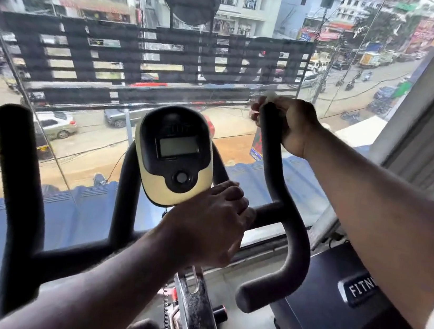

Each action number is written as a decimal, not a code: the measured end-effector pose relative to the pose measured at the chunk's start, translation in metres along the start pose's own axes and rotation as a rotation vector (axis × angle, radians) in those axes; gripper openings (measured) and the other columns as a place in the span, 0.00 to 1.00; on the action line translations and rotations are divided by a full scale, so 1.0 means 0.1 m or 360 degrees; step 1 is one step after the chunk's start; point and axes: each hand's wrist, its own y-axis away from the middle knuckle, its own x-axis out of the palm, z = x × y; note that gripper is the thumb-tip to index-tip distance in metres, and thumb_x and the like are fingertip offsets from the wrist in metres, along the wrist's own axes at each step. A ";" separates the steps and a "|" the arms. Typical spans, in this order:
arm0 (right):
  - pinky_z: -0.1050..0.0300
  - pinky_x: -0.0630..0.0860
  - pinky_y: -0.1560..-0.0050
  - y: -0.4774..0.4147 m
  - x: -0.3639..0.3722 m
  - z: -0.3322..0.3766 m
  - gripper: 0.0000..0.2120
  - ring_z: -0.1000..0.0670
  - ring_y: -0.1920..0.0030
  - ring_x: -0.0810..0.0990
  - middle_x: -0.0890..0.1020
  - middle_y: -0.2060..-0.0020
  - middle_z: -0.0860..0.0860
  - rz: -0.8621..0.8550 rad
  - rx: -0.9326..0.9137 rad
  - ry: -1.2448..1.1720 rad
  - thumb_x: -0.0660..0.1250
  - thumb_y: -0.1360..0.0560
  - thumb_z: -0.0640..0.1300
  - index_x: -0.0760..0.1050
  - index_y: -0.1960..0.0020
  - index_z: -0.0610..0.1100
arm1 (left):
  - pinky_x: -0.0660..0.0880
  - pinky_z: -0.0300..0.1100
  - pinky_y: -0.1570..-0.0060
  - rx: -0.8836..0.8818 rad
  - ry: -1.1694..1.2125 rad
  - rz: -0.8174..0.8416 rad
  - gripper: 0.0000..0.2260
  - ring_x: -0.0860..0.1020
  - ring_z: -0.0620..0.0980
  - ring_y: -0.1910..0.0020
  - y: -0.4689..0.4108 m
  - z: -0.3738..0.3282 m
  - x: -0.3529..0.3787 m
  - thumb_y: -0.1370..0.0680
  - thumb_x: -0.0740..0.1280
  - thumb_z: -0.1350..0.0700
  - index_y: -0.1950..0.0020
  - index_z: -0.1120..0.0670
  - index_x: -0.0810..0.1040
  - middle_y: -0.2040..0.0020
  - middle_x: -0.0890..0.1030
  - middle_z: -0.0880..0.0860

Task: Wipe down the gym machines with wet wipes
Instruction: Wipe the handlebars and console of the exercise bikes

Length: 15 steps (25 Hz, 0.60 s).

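Observation:
An exercise bike stands in front of me with black foam handlebars. Its right handlebar [272, 177] rises to the upper right. My right hand [290, 124] grips the top of that bar with a white wet wipe [270, 97] wrapped under the fingers. Only a bit of the wipe shows above the knuckles. My left hand [210, 224] curls round the crossbar [267, 212] just below the yellow and black console [175, 156]. The left handlebar [17, 165] stands free at the left.
A large glass window [111, 81] fills the view right behind the bike, with a street far below. A black treadmill cover marked FITN [359, 288] sits at the lower right. The bike's frame and chain [190, 312] run down below my left arm.

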 end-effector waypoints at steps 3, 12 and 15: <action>0.50 0.75 0.28 0.10 -0.09 -0.41 0.14 0.53 0.35 0.81 0.84 0.38 0.50 -0.0405 -0.0988 0.0914 0.64 0.17 0.44 0.84 0.37 0.43 | 0.65 0.48 0.26 -0.0011 0.0010 -0.0020 0.11 0.78 0.58 0.44 -0.02 0.01 0.02 0.25 0.67 0.52 0.47 0.57 0.82 0.53 0.83 0.54; 0.55 0.74 0.57 -0.07 0.34 0.29 0.12 0.48 0.64 0.82 0.82 0.67 0.45 0.0133 -0.0438 0.1835 0.63 0.26 0.36 0.79 0.66 0.39 | 0.65 0.51 0.25 -0.0011 -0.0027 -0.0017 0.12 0.79 0.58 0.42 0.01 0.01 0.02 0.23 0.67 0.53 0.44 0.58 0.82 0.49 0.84 0.55; 0.56 0.77 0.63 -0.01 0.20 0.29 0.09 0.46 0.68 0.79 0.80 0.64 0.42 0.0144 0.0188 0.0329 0.58 0.21 0.38 0.76 0.55 0.38 | 0.64 0.50 0.24 -0.0021 -0.0037 0.0001 0.12 0.79 0.57 0.42 0.00 0.00 0.01 0.23 0.67 0.52 0.45 0.58 0.83 0.49 0.84 0.55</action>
